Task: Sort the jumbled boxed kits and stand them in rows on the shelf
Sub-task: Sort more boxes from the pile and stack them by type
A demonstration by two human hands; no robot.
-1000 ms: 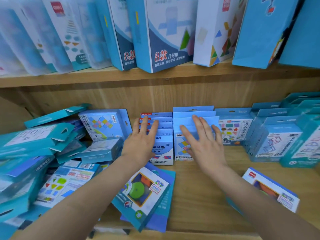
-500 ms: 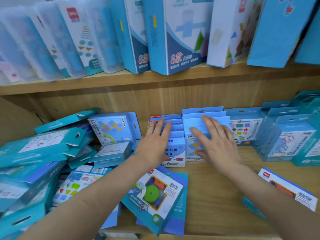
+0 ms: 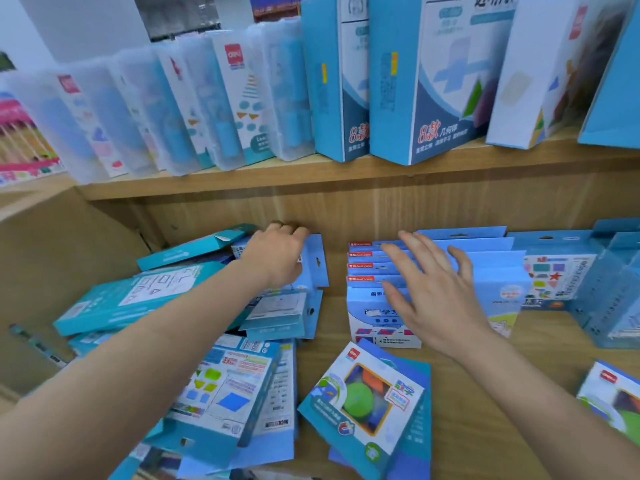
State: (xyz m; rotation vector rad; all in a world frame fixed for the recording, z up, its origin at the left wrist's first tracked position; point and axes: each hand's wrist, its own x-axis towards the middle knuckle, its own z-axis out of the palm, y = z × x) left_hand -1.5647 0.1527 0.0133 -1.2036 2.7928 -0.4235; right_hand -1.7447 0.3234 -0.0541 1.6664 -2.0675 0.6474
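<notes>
- Nearest, flat and face up on the bare wooden shelf (image 3: 467, 445): a glossy card disc box (image 3: 363, 407) printed with a green disc, turned corner-forward, lying on another blue box.
- At the right edge, a second flat box (image 3: 613, 400), cut off by the frame.
- To the left, a loose heap (image 3: 221, 386) of flat blue and teal cartons, overlapping and pointing every way, most faces up.
- On top of that heap, a long teal carton (image 3: 138, 296), tilted, long axis rising from lower left to upper right.
- Right hand (image 3: 436, 296): spread wide, fingers straight and apart, palm down across the tops of the standing boxes, pinching nothing.
- Under its thumb side, the front row (image 3: 367, 323): small pale blue card boxes with red labels on the top flaps, upright, faces toward the viewer, lined up front to back.
- Just beside it on the right, a plain blue row (image 3: 491, 244), likewise upright.
- Left hand (image 3: 277, 254): fingers curled over the top edge of a tabbed box (image 3: 317, 261), gripping it; box upright at the back of the heap, close to the back wall, hang tab uppermost, long axis vertical.
- Farther right, a shapes box (image 3: 550, 278) and teal boxes (image 3: 609, 306), all standing.
- Above, on the upper shelf (image 3: 242, 178): tall boxes (image 3: 443, 98) upright and clear plastic cases (image 3: 166, 109) leaning left.
</notes>
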